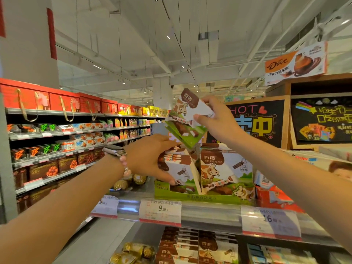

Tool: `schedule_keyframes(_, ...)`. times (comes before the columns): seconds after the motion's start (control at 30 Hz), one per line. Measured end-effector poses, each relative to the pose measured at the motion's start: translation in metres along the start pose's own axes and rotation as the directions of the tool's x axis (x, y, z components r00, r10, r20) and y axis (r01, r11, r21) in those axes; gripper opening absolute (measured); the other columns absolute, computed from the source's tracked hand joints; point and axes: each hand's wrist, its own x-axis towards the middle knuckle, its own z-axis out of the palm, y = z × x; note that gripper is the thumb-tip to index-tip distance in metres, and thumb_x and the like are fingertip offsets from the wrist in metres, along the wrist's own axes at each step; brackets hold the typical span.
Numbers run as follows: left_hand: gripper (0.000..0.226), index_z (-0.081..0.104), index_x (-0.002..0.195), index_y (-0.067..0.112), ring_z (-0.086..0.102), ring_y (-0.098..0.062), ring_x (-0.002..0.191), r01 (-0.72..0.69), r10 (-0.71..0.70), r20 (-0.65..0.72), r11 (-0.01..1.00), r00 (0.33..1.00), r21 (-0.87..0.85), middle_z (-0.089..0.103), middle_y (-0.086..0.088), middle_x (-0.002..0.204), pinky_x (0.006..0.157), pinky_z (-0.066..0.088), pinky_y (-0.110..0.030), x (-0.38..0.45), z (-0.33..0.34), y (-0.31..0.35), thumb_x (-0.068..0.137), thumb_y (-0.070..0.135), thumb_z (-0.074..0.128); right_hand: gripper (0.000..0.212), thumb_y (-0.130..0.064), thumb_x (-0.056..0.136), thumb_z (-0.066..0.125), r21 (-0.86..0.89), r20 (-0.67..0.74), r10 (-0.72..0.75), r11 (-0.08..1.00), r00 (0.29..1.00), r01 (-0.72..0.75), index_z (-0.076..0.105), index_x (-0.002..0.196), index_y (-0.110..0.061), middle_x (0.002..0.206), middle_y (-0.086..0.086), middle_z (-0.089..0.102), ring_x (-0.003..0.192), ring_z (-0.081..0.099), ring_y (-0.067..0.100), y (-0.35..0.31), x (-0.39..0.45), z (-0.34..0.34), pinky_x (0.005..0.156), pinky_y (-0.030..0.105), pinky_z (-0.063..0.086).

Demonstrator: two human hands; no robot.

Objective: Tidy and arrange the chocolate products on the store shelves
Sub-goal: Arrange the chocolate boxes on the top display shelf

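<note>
Head view: right hand is pinching a chocolate pack tilted above the display tray, left hand is gripping leaning packs at its left end, gap directly below.

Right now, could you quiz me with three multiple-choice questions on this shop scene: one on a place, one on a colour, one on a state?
1. Where is the cow-printed chocolate pack that the right hand holds?
A. Raised above the display tray
B. On the floor
C. In a basket

2. What colour is the cardboard display tray?
A. Blue
B. Green
C. Black

3. What is the left hand doing?
A. Hanging idle
B. Pointing at the ceiling
C. Gripping leaning packs in the tray

Answers: 1 A, it sits above the tray. 2 B, its front wall is green. 3 C, fingers wrap the tilted packs.
</note>
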Motion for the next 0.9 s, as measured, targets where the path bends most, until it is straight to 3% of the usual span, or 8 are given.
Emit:
schedule_keyframes(0.13,0.104,0.047,0.131,0.022,0.049,-0.012,0.103,0.006,-0.008,-0.076,1.0,0.997,-0.017,0.055,0.003,0.115,0.085,0.041,-0.023,-0.006,0.002,0.0,0.047,0.083,0.053,0.045,-0.008,0.089,0.059,-0.14,0.258,0.046,0.99,0.965,-0.01,0.041,0.129,-0.016,0.125,0.007,0.053,0.113,0.053,0.025,-0.001,0.002,0.006,0.071,0.027,0.044)
schedule_keyframes(0.23,0.104,0.042,0.132,0.024,0.044,-0.005,0.102,0.027,-0.035,-0.082,0.995,0.996,-0.1,0.05,0.007,0.119,0.083,0.036,-0.018,-0.008,0.001,0.004,0.046,0.076,0.07,0.052,-0.013,0.087,0.062,-0.333,0.417,0.037,0.936,0.908,0.115,0.039,0.133,-0.023,0.136,0.006,0.048,0.121,0.049,0.026,-0.001,0.005,0.012,0.091,0.029,0.041)
schedule_keyframes(0.3,0.098,0.041,0.128,0.022,0.046,-0.008,0.105,0.058,-0.076,-0.104,0.985,0.992,-0.159,0.047,0.005,0.12,0.086,0.04,-0.022,-0.009,0.002,0.005,0.048,0.064,0.08,0.051,-0.015,0.087,0.064,-0.367,0.447,0.023,0.916,0.894,0.16,0.046,0.134,-0.023,0.142,0.001,0.045,0.128,0.043,0.019,-0.002,0.009,0.013,0.096,0.024,0.032)
schedule_keyframes(0.4,0.094,0.042,0.124,0.022,0.046,-0.007,0.104,0.067,-0.098,-0.152,0.978,0.983,-0.196,0.043,0.007,0.119,0.087,0.04,-0.021,-0.012,0.005,0.005,0.047,0.059,0.083,0.055,-0.016,0.085,0.068,-0.389,0.475,0.065,0.91,0.878,0.143,0.049,0.136,-0.024,0.143,0.0,0.046,0.132,0.041,0.015,-0.003,0.014,0.009,0.105,0.03,0.032)
schedule_keyframes(0.53,0.093,0.048,0.121,0.025,0.047,-0.008,0.107,0.021,-0.067,-0.192,0.972,0.979,-0.235,0.044,0.009,0.12,0.09,0.043,-0.024,-0.015,0.009,0.004,0.044,0.07,0.075,0.054,-0.014,0.081,0.07,-0.392,0.526,0.058,0.902,0.848,0.182,0.054,0.132,-0.025,0.131,0.0,0.057,0.12,0.051,0.017,-0.007,0.013,0.006,0.104,0.037,0.039)
schedule_keyframes(0.7,0.085,0.05,0.117,0.032,0.042,-0.003,0.109,0.001,-0.051,-0.19,0.967,0.98,-0.253,0.041,0.016,0.117,0.092,0.039,-0.02,-0.01,0.007,0.0,0.045,0.073,0.068,0.053,-0.016,0.089,0.061,-0.443,0.579,0.082,0.867,0.811,0.228,0.045,0.139,-0.025,0.145,0.0,0.044,0.134,0.037,0.016,-0.008,0.011,0.011,0.109,0.031,0.028)
schedule_keyframes(0.83,0.102,0.023,0.135,0.048,0.01,-0.003,0.13,-0.019,-0.029,-0.206,0.975,0.978,-0.223,0.012,0.017,0.141,0.107,0.024,-0.033,-0.008,0.008,-0.001,0.047,0.073,0.069,0.041,-0.016,0.101,0.036,-0.409,0.618,0.14,0.897,0.774,0.165,0.039,0.142,-0.018,0.142,0.012,0.046,0.129,0.042,0.025,-0.007,0.005,0.014,0.103,0.025,0.03)
schedule_keyframes(0.9,0.111,0.01,0.138,0.052,0.002,-0.004,0.136,-0.019,-0.03,-0.174,0.962,0.984,-0.272,-0.003,0.024,0.147,0.109,0.018,-0.036,-0.008,0.008,0.0,0.048,0.071,0.072,0.039,-0.017,0.103,0.032,-0.381,0.622,0.173,0.919,0.764,0.103,0.041,0.141,-0.013,0.138,0.015,0.048,0.127,0.044,0.027,-0.005,0.003,0.014,0.105,0.032,0.032)
